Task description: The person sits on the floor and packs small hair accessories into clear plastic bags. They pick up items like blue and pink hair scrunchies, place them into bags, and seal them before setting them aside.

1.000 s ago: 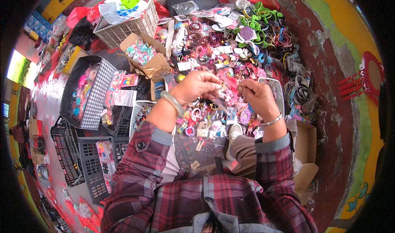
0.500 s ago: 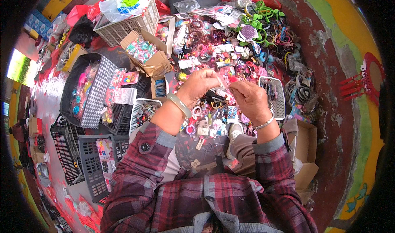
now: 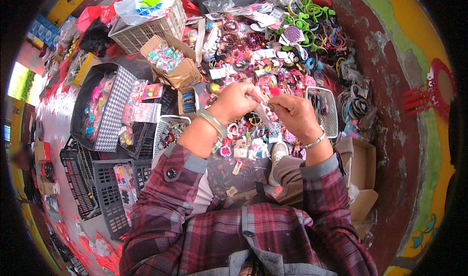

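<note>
In front of me my left hand, a pale bangle at its wrist, has its fingers closed on a small clear plastic bag. My right hand, wearing a silver bracelet, pinches the same bag from the other side. The bag hangs down between the two hands; what is inside it I cannot make out. Beneath them spreads a dense pile of hair accessories, mostly pink and red, with white cards among them. A red fluffy piece shows just beyond my right fingers.
White plastic baskets stand left and right of the pile. Farther left are a cardboard box of small packets, a houndstooth-patterned box and black crates. Green headbands lie at the far right, near the wall.
The clear bag now hangs lower and shows more plainly between my hands. My right hand has turned slightly and shifted a little; the left stays nearly in place.
</note>
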Demonstrator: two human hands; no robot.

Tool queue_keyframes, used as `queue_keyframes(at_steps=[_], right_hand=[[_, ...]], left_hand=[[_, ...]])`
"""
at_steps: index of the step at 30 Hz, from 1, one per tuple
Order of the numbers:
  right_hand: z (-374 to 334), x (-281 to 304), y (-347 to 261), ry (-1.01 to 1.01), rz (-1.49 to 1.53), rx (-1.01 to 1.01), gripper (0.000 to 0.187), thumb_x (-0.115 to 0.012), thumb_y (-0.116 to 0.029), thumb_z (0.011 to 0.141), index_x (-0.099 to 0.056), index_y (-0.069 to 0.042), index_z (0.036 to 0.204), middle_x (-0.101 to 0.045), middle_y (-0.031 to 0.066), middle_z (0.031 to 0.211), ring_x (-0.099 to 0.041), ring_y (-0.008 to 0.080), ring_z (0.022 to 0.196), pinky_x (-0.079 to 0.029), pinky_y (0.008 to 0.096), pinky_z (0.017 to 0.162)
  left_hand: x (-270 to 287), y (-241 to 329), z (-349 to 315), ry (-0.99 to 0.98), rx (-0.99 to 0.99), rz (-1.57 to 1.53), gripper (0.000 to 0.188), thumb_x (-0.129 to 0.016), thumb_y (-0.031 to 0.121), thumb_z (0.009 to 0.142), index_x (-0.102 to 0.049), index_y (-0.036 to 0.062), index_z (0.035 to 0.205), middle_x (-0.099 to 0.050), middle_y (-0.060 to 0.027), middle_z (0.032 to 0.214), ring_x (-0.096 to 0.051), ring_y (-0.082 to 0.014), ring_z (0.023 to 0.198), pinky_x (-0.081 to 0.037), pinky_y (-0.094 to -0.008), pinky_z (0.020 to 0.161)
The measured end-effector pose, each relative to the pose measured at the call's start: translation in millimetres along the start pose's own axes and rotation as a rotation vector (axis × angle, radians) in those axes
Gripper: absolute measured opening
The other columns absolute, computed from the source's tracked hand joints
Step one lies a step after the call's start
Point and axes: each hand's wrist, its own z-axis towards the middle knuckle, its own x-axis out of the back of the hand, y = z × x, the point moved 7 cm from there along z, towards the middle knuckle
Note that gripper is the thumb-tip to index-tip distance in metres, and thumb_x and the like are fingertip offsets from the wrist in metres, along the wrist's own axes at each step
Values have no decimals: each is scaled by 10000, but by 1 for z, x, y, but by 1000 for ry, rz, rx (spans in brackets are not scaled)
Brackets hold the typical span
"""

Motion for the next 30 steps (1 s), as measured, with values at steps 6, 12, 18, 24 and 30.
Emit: queue_keyframes(at_steps=[6, 12, 18, 24, 30], right_hand=[[-2, -7, 20, -157, 441, -302, 104, -609, -118, 805, -630, -27, 851, -601, 23, 693, -541, 93, 633, -432, 244, 577], [-11, -11, 63, 73, 1045, -646, 189, -549, -191, 858, -590, -13, 908, -617, 61, 793, -572, 112, 674, -458, 226, 605], [-24, -18, 87, 268, 1551, -926, 209, -496, -154, 869, -543, 3, 999, -590, 138, 990, -594, 257, 904, -512, 301, 740], [-8, -12, 53, 216, 1663, -645, 342, -520, -18, 806, -440, 85, 1122, -518, 172, 1118, -531, 273, 1044, -472, 334, 897], [-10, -9, 42, 197, 1671, -703, 304, -568, -60, 826, -486, 54, 1095, -606, 136, 963, -641, 230, 791, -555, 233, 663]], left_hand=[[-12, -2, -5, -163, 31, 19, 89, -618, 30, 625, -600, 19, 711, -608, -46, 670, -567, -121, 628, -456, -272, 583], [-1, -14, -2, -137, 145, -170, 104, -638, 18, 664, -535, 34, 675, -588, -22, 671, -550, -80, 612, -453, -238, 558], [25, -43, 1, 124, 189, 142, 127, -639, 22, 643, -512, 35, 643, -577, -46, 598, -555, -108, 546, -453, -258, 492], [24, -37, -2, 156, 183, 192, 117, -622, 120, 603, -527, 53, 616, -558, -116, 599, -547, -244, 573, -427, -341, 555], [24, -37, -1, 163, 169, 212, 119, -615, 130, 602, -544, 35, 618, -573, -141, 627, -565, -262, 600, -433, -357, 568]])
